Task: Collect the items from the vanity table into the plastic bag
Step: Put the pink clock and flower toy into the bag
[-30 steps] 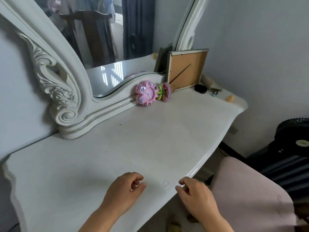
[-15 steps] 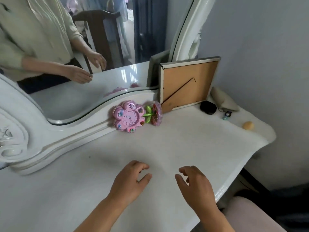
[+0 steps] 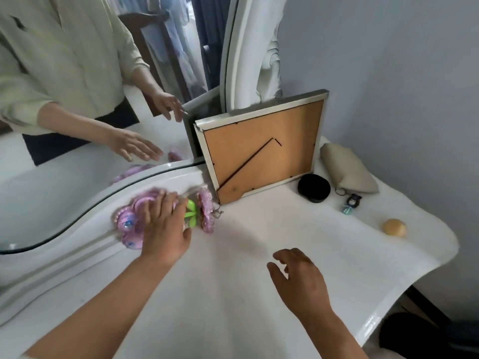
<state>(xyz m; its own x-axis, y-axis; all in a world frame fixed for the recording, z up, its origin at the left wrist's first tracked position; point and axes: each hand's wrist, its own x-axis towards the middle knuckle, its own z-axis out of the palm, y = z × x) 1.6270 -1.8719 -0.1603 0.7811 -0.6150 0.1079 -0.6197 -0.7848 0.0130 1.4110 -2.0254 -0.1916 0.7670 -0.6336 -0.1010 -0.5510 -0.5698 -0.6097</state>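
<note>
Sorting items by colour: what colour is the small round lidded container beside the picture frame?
Black, seen in the head view: the round container sits by the frame's lower right corner.

Single head-worn wide-angle view, looking forward and steeply down over a white vanity table [image 3: 259,294], close enough that both forearms enter from the bottom edge. The left hand [image 3: 166,229] lies left of centre, its fingers reaching the pink flower clock [image 3: 129,221] at the mirror's base; the right hand [image 3: 298,275] sits lower right. Beyond the fingers the mirror [image 3: 77,99] fills the upper left and reflects the wearer's torso and hands; a picture frame [image 3: 261,149] stands beyond the right fingertips. Straight edges bow toward the borders. No second view is given.
</note>
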